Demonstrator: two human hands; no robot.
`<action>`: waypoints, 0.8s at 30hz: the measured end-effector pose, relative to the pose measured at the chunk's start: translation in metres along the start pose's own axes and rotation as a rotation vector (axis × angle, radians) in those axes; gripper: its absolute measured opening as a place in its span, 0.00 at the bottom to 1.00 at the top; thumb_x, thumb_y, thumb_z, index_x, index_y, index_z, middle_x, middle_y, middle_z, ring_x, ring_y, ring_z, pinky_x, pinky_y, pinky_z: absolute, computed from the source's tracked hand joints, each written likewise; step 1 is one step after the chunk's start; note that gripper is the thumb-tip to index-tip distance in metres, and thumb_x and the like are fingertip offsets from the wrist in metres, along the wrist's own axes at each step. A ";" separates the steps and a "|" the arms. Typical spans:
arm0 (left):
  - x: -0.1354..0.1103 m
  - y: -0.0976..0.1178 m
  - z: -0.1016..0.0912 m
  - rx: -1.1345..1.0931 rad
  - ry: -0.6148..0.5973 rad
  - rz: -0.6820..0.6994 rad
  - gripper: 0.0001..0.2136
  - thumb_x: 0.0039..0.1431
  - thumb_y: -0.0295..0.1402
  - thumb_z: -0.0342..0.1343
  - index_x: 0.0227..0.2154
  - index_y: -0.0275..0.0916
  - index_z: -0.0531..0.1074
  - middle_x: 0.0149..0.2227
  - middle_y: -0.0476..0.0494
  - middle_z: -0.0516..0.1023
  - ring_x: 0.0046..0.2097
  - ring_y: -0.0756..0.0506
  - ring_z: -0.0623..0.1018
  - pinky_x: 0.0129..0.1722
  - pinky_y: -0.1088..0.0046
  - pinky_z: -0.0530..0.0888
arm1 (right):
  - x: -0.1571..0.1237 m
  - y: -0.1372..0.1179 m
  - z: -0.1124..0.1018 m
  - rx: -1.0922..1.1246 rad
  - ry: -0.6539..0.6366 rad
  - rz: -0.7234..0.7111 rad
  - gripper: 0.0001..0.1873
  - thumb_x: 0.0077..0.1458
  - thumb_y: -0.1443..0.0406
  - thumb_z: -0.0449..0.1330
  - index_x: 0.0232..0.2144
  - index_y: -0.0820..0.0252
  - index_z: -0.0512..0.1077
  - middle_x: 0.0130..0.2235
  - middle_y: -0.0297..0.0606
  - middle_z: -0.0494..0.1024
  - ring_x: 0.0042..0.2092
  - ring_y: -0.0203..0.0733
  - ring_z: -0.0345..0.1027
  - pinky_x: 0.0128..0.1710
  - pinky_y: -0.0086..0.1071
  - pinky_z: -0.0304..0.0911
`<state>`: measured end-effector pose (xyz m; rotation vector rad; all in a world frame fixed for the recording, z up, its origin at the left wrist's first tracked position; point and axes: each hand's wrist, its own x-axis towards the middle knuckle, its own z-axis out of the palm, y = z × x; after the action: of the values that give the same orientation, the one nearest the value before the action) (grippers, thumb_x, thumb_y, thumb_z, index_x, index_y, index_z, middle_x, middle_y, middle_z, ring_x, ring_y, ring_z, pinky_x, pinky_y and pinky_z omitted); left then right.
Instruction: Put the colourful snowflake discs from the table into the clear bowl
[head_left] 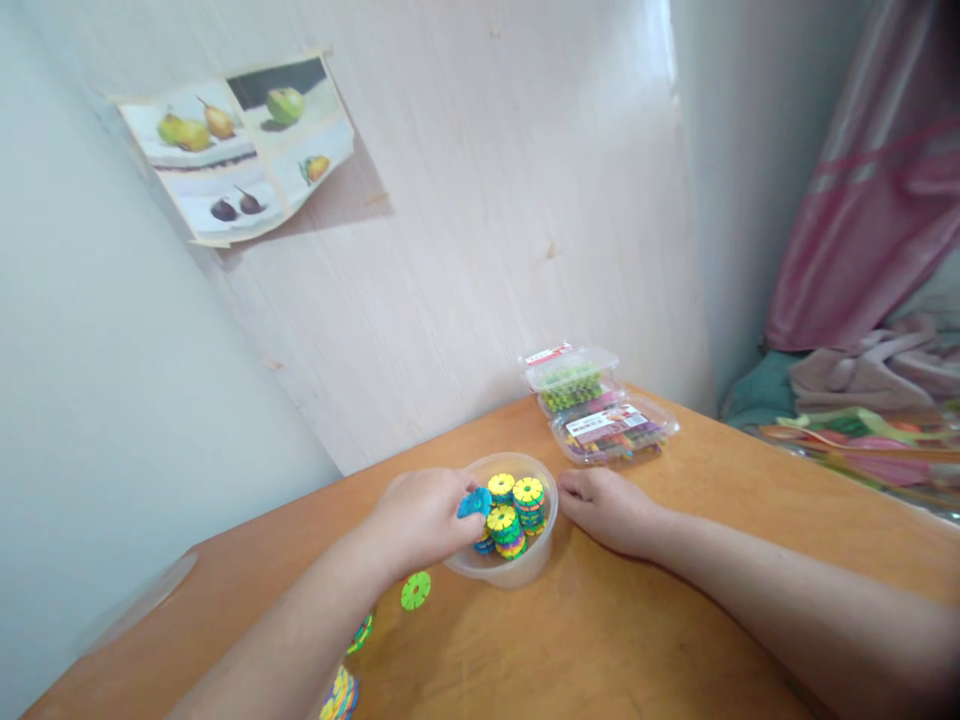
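Observation:
A clear plastic bowl (pixel 541 556) on the wooden table (pixel 637 640) holds several stacks of colourful notched discs (pixel 517 505). My left hand (pixel 420 520) reaches over the bowl's left rim, its fingers closed on a blue disc (pixel 474 502). My right hand (pixel 607 508) rests on the table against the bowl's right side, fingers curled loosely with nothing visible in them. A loose green disc (pixel 415 590) lies on the table left of the bowl, under my left forearm.
Two clear lidded boxes (pixel 600 410) with small coloured pieces stand at the table's back edge by the wall. More discs (pixel 341 695) lie near the front left. A fruit poster (pixel 240 150) hangs on the wall. Cloth and a pink curtain (pixel 862 200) are at right.

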<state>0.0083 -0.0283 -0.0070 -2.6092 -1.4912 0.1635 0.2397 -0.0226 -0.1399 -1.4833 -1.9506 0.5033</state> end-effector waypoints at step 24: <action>-0.054 -0.053 0.014 0.138 -0.346 -0.191 0.11 0.49 0.34 0.53 0.35 0.47 0.76 0.34 0.47 0.80 0.35 0.42 0.78 0.29 0.70 0.64 | 0.000 0.003 0.001 -0.012 -0.006 -0.013 0.15 0.59 0.62 0.50 0.21 0.59 0.62 0.25 0.34 0.73 0.29 0.35 0.63 0.28 0.29 0.49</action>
<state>-0.0660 -0.0479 -0.0104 -2.4011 -1.7516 0.7001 0.2411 -0.0214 -0.1427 -1.4769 -1.9700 0.4921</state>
